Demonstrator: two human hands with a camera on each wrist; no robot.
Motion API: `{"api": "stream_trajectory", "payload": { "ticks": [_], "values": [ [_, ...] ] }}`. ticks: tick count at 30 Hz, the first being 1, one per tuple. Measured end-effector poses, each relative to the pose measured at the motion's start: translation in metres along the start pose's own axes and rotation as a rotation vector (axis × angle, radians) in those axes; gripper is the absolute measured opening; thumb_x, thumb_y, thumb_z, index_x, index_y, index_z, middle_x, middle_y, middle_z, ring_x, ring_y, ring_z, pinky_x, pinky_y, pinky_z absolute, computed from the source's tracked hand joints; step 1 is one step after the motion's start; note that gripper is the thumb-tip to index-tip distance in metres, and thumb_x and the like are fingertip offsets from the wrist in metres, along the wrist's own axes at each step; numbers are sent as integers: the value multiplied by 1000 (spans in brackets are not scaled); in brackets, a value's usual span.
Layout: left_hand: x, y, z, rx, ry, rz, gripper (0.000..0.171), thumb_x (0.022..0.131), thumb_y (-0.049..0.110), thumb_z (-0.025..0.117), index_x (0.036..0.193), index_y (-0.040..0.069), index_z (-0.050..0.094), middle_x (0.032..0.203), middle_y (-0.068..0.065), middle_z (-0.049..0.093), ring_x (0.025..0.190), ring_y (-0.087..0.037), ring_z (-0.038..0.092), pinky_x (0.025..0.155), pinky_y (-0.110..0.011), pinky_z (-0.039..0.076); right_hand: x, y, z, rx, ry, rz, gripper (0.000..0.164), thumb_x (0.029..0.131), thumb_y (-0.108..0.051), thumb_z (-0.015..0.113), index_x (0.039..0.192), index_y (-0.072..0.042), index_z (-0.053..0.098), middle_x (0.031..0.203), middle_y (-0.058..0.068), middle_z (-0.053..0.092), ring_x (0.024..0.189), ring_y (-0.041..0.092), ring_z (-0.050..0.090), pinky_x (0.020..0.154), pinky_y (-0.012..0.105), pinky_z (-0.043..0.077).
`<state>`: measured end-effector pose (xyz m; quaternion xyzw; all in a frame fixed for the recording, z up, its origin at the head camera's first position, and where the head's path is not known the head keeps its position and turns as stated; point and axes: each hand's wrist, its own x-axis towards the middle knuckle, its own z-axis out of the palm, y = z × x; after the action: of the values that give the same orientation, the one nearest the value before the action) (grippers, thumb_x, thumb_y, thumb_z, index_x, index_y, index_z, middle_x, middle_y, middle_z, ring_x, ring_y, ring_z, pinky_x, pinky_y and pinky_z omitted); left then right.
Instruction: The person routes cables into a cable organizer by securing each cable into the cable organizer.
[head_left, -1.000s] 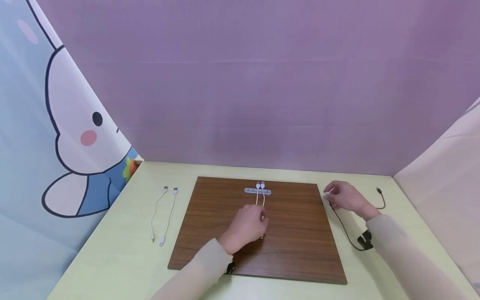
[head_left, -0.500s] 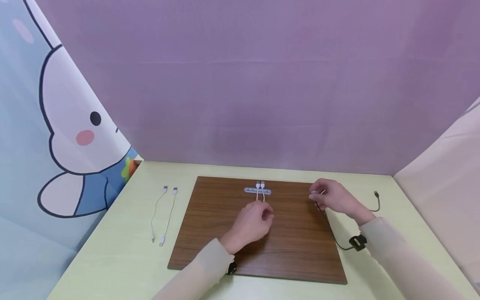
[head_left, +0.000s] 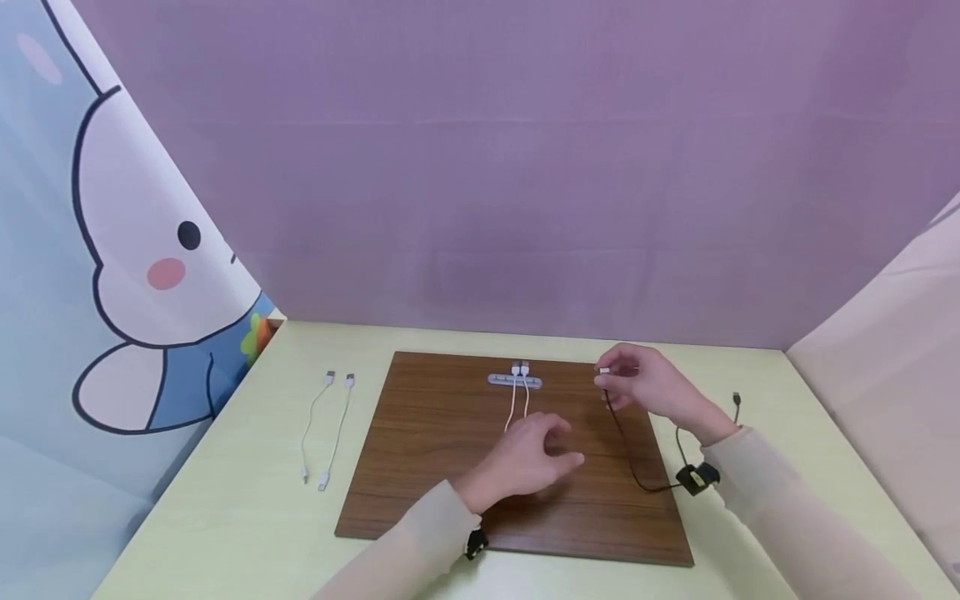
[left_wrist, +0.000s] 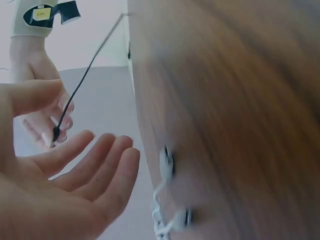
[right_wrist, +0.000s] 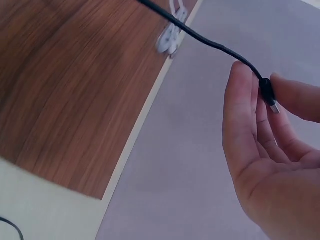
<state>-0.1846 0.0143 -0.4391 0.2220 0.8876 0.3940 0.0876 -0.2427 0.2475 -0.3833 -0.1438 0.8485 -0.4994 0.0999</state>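
Observation:
My right hand (head_left: pixel 654 388), raised over the board's right edge, pinches one plug of a black USB cable (right_wrist: pixel 268 93) between thumb and fingers. The rest of the black cable (head_left: pixel 627 450) hangs down toward the wrist. Its other plug (head_left: pixel 736 400) shows further right. Low over the wooden board (head_left: pixel 442 442), my left hand (head_left: pixel 523 458) holds nothing, thumb and fingers spread. Two white cables (head_left: pixel 513 408) run from a grey cable clip (head_left: pixel 498 380) at the board's back to under that hand. Their loose connectors (left_wrist: pixel 167 163) appear in the left wrist view.
Two more white cables (head_left: pixel 341 429) lie side by side on the pale yellow table (head_left: pixel 247 500), left of the board. A purple cloth (head_left: pixel 480 183) hangs behind the table. A blue printed cloth (head_left: pixel 45 333) borders the left side.
My right hand has carried the black cable's plug leftward from beside the board to over its right edge. My left hand has let go of the white cables and opened, shifting slightly right.

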Motion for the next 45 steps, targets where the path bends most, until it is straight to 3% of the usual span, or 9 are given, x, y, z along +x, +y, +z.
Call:
{"api": "stream_trajectory", "payload": {
  "ticks": [3,8,14,18,24,30,38,45],
  "values": [
    [2,3,5,-166,-21,-8,50,94,39,72,133,10,63,127,-5,66,111,-15,63,94,-31,50,-1,-6,5,23,12,1,25,96,-9,69,115,4,59,96,16,67,80,32,70,75,48,61],
    [3,9,15,-497,-76,-96,53,93,35,74,137,9,58,127,-5,65,113,-13,63,97,-32,50,-1,-14,13,62,51,5,26,96,-8,68,115,7,58,98,22,63,80,29,69,77,48,60],
    [5,13,24,-896,-116,-164,54,95,23,69,140,0,52,128,-9,62,116,-19,61,106,-44,46,-2,-24,19,131,86,-8,32,96,-8,69,118,11,56,100,21,60,83,28,69,76,41,61],
    [4,13,26,-1054,-169,-172,54,96,20,64,141,-5,47,130,-16,61,123,-29,58,112,-48,40,-1,-28,23,182,103,5,34,97,-8,69,120,12,54,102,20,63,83,28,69,76,40,61],
    [1,12,27,-1060,-170,-152,48,100,15,62,141,-4,46,111,-12,71,108,-25,68,101,-41,50,1,-28,28,166,133,13,35,97,-11,69,122,9,55,108,20,67,84,30,71,78,42,61],
    [-4,12,26,-950,-56,-142,38,99,5,63,135,-4,51,96,-11,71,87,-20,72,82,-34,59,7,-30,29,163,164,27,39,97,-12,69,126,10,55,114,25,64,84,28,72,79,41,60],
    [-8,11,23,-760,117,-132,35,98,0,61,132,-4,53,84,-7,65,74,-19,69,67,-31,60,24,-26,31,152,198,19,34,97,-7,69,126,9,60,115,23,62,92,26,71,82,35,60],
    [-10,6,18,-641,184,-126,32,101,-2,57,132,-4,53,86,-9,63,70,-14,67,62,-27,59,30,-27,33,94,170,32,30,97,-7,68,125,2,65,120,22,67,98,29,72,90,41,57]
  ]
}}
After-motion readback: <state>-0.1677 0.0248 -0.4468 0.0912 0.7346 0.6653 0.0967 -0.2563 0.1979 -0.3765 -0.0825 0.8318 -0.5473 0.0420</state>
